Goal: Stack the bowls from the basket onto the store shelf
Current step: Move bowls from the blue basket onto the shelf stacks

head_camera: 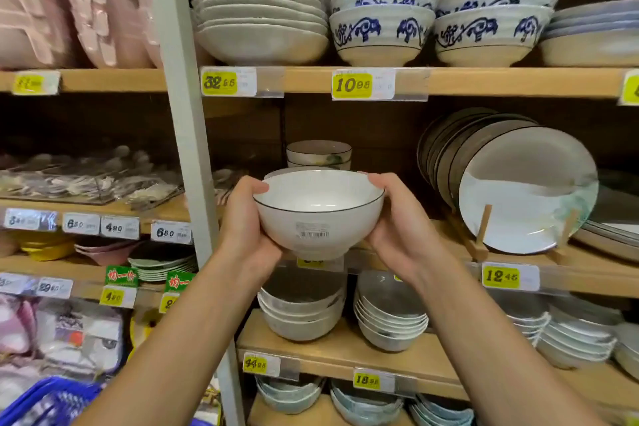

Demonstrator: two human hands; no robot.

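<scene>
A white bowl (318, 214) with a thin dark rim and a barcode sticker is held up in front of the middle shelf (587, 270). My left hand (247, 225) grips its left side, thumb over the rim. My right hand (397, 221) grips its right side the same way. Right behind the held bowl the rim of another bowl shows. Further back on the shelf stands a short stack of similar bowls (318, 154). A blue basket (48, 401) shows at the bottom left corner; its contents are blurred.
Large plates (525, 190) lean in a wooden rack at the right of the same shelf. Blue-patterned bowls (382, 24) and white dishes (259, 14) fill the shelf above. Stacked bowls (301, 311) sit on the shelf below. A pale upright post (186, 135) stands left of the bowl.
</scene>
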